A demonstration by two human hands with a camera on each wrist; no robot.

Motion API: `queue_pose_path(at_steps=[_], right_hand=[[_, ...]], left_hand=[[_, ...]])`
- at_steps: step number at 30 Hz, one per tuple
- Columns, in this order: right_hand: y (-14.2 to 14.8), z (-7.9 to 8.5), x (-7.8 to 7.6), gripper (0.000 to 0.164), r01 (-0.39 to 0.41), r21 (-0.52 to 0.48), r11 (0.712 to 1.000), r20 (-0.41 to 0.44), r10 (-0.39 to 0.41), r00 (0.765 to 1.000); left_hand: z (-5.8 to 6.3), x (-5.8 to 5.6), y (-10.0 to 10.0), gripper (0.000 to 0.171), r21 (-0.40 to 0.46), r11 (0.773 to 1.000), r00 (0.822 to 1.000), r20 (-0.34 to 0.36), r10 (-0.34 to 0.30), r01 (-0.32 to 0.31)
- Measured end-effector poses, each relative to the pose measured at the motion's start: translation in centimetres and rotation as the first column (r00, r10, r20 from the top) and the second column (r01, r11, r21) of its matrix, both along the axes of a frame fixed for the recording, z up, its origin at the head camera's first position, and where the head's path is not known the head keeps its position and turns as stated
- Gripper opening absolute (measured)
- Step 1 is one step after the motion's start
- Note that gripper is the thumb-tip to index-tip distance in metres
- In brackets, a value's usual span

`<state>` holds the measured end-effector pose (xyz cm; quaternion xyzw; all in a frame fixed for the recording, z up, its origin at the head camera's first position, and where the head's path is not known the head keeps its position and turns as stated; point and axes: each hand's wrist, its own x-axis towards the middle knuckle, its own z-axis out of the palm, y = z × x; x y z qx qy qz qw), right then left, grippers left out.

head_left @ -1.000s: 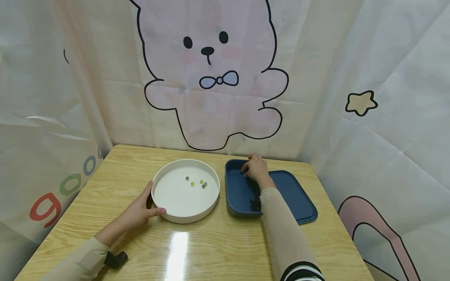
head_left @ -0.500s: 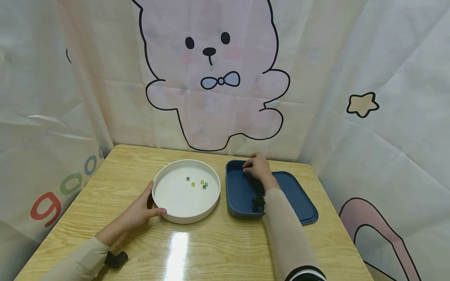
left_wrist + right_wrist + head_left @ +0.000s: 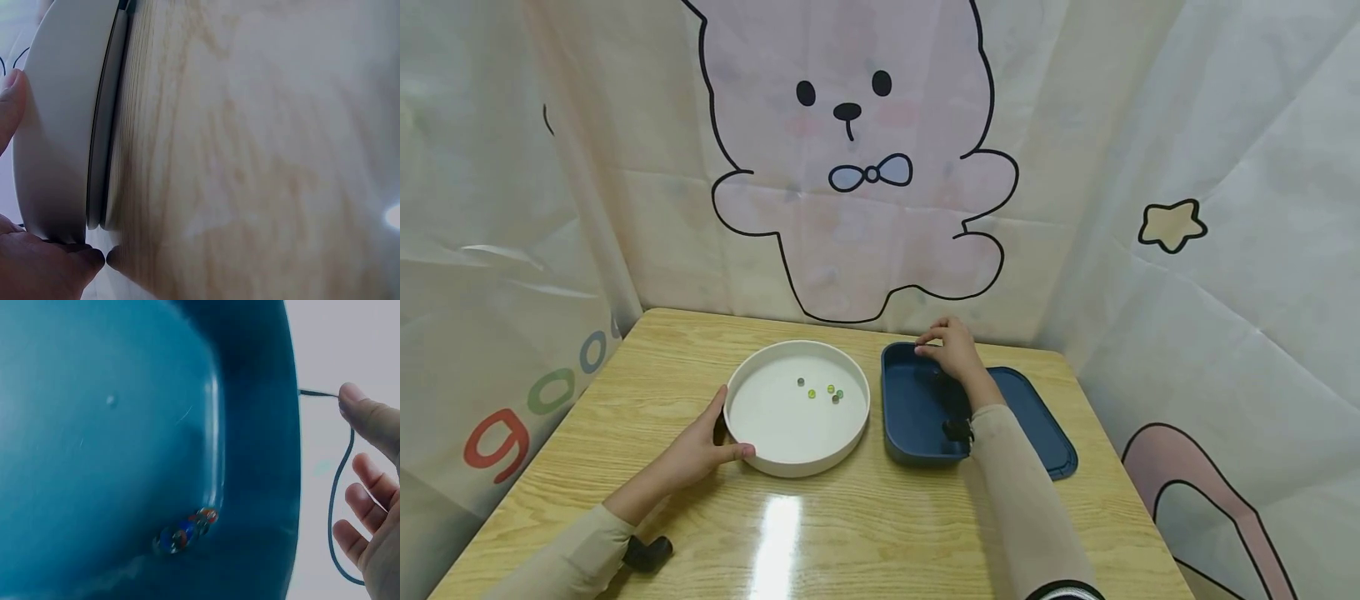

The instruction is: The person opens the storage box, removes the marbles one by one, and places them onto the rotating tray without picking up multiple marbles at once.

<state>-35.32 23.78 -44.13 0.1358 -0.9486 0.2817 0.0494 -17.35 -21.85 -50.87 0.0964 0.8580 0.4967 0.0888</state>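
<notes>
A round white tray [image 3: 775, 437] stands left of the middle of the table, with several small green and dark glass marbles [image 3: 812, 394] lying in it. My left hand [image 3: 703, 446] holds its left side, thumb at the front rim; the left wrist view shows fingertips against the pale wall. To the right is a dark blue rectangular box [image 3: 913, 417]. Over its far edge my right hand [image 3: 955, 350] hovers with loosely bent fingers and nothing visible in them. In the right wrist view, several blue and orange marbles [image 3: 181, 536] sit in the box's corner.
A dark blue lid [image 3: 1033, 425] lies on the table right of the box, partly behind the right forearm. A dark wrist camera [image 3: 647, 554] hangs at the left sleeve. Printed curtains [image 3: 865, 250] close in the back and sides of the wooden table [image 3: 850, 533].
My right hand has risen from inside the far end of the box to above its far edge, shifting slightly right. The left hand and tray have stayed in place.
</notes>
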Motion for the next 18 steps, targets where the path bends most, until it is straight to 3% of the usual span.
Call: queue_pose_path(at_steps=[7,18], right_hand=[[-1.4,0.8,0.7,0.019,-0.065,-0.149,0.987,0.027,0.070,0.997],[-4.8,2.6,1.6,0.020,-0.143,-0.198,0.970,0.024,0.150,0.988]], left_hand=[[0.0,0.1,0.0,0.129,-0.006,1.000,1.000,-0.007,-0.006,0.006],[-0.1,-0.2,-0.3,0.130,-0.030,0.999,1.000,0.005,0.015,-0.015]])
